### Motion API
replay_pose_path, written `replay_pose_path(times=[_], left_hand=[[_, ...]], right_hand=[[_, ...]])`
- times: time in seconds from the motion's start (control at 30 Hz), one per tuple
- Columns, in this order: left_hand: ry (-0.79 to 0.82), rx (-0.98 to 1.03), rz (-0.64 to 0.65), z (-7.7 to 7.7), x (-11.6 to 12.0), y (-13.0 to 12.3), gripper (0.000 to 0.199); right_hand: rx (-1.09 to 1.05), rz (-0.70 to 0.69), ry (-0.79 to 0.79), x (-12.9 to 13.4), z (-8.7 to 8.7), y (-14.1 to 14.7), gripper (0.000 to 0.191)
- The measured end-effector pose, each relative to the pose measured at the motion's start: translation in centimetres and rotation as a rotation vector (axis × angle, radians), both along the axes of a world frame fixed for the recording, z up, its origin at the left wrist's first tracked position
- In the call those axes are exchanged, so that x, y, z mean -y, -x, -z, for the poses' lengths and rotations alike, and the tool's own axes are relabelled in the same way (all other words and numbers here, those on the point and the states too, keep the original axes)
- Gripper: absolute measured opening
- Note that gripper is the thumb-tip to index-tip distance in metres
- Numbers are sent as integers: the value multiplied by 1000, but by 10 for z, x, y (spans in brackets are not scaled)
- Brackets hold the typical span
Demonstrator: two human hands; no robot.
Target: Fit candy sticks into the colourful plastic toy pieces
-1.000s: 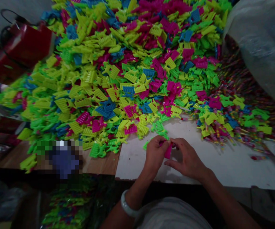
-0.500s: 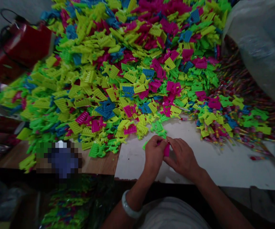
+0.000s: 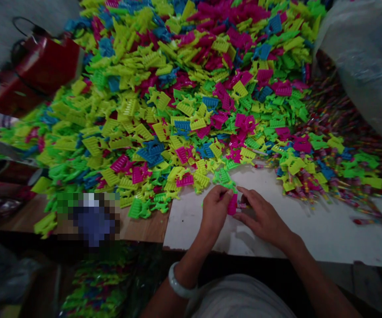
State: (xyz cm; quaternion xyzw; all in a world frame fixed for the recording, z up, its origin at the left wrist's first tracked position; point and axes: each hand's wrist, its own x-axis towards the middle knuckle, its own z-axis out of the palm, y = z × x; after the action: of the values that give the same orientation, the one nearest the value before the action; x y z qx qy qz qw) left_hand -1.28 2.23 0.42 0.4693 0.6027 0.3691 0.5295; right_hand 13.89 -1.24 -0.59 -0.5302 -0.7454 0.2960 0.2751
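Just above the white board, my left hand (image 3: 215, 210) is closed on a magenta plastic piece (image 3: 232, 205), pinching it between thumb and fingers. A small, patterned stick-like item (image 3: 241, 205) pokes out from the piece's right side; how the two are joined is too small to tell. My right hand (image 3: 260, 216) is beside it with thumb and fingers apart, around the stick's end without a visible grip. Beyond the fingertips lies a bright green plastic piece (image 3: 223, 176) at the edge of the pile.
A large pile of yellow, green, blue and magenta plastic pieces (image 3: 151, 106) covers the table behind. Many thin colourful sticks (image 3: 330, 106) lie at right beside a clear plastic bag (image 3: 369, 66). A red machine (image 3: 42, 70) stands at left. The white board (image 3: 191, 225) lies under my hands.
My right hand's fingers have spread and drawn away from the magenta piece, exposing the small stick. The left hand keeps its hold. The whole view has shifted slightly.
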Motion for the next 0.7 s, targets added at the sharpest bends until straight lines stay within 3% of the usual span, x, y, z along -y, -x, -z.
replay_pose_path(times=[0.13,0.23,0.33,0.47,0.6,0.7], left_hand=[[-8,-5,28,4,2,2,18],[-10,-67,39,9,1,1,17],[-9,-185,79,17,1,1,14],[-2,-247,136,27,1,3,16],[9,-256,174,23,-2,4,19],[12,-276,211,16,-6,5,24]], right_hand=[[-128,-54,138,2,-8,-9,46],[-147,-74,142,-2,-4,-10,35],[-54,136,-37,-26,8,-16,25],[263,474,-292,-87,21,-33,24],[470,551,-277,-134,16,-39,22],[536,560,-294,-144,6,-37,18]])
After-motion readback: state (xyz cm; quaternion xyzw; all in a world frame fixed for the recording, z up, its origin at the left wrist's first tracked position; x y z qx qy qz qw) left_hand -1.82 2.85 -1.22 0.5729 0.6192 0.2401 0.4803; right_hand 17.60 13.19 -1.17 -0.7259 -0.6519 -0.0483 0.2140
